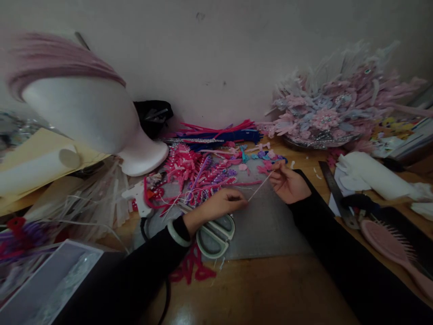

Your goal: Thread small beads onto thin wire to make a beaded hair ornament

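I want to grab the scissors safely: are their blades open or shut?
Cannot tell. Only the pale handle loops of the scissors show; the left hand lies over the blade end.

A thin white stick (pixel 260 187) slants, pinched at both ends above the grey mat.

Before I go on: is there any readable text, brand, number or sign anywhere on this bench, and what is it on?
None can be read.
Metal ruler by the right hand: its markings are too small and blurred to read.
Colourful printed items at the far right: print too blurred to read.
Scissors under the left hand, pink hairbrush, foam head and white box: no lettering visible.
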Demonstrator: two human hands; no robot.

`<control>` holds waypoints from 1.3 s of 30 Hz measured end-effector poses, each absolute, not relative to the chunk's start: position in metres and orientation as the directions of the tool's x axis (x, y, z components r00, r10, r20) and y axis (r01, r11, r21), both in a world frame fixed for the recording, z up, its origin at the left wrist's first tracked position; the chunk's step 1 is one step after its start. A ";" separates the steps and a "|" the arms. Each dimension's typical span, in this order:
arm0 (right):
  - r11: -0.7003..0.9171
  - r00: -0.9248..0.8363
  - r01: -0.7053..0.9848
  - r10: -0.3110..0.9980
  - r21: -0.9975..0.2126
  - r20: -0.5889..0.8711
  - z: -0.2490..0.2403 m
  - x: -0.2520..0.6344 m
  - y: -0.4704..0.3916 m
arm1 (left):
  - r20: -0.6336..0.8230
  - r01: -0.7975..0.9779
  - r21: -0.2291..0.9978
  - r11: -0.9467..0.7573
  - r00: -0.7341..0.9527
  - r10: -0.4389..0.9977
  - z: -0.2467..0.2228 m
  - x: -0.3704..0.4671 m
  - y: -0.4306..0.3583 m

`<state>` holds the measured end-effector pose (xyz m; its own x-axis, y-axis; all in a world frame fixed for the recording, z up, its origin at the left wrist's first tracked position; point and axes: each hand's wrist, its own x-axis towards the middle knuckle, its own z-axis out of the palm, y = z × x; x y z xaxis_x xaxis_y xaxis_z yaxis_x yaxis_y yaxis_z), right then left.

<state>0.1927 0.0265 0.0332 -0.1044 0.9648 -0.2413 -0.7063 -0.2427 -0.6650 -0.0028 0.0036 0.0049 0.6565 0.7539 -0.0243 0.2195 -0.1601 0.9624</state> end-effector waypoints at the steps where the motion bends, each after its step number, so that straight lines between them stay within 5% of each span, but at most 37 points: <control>1: -0.245 -0.138 -0.675 0.969 -0.696 -0.207 0.036 0.193 0.023 | 0.058 0.202 0.938 -0.280 0.707 0.705 0.008 -0.004 0.002; 6: -0.172 -0.344 -0.498 0.939 -0.850 0.011 0.048 0.190 0.004 | 0.242 0.017 0.818 -0.574 0.896 0.371 0.020 -0.005 -0.006; 10: 0.054 -0.407 -0.134 0.907 -0.989 0.105 0.045 0.181 0.001 | 0.189 0.161 0.879 -0.449 0.747 0.637 0.015 -0.003 -0.004; 15: 0.314 -0.345 0.238 0.912 -0.919 0.222 0.035 0.164 0.000 | 0.110 0.041 0.986 -0.160 0.560 0.821 0.004 -0.002 0.003; 23: 0.357 -0.223 0.260 0.926 -0.897 0.304 0.018 0.157 0.000 | -0.024 -0.289 0.935 0.203 0.523 0.852 -0.003 0.000 0.008; 39: 0.395 -0.176 0.268 0.917 -0.879 0.359 0.007 0.155 0.000 | -0.007 -0.293 0.913 0.283 0.683 0.730 -0.002 -0.002 0.007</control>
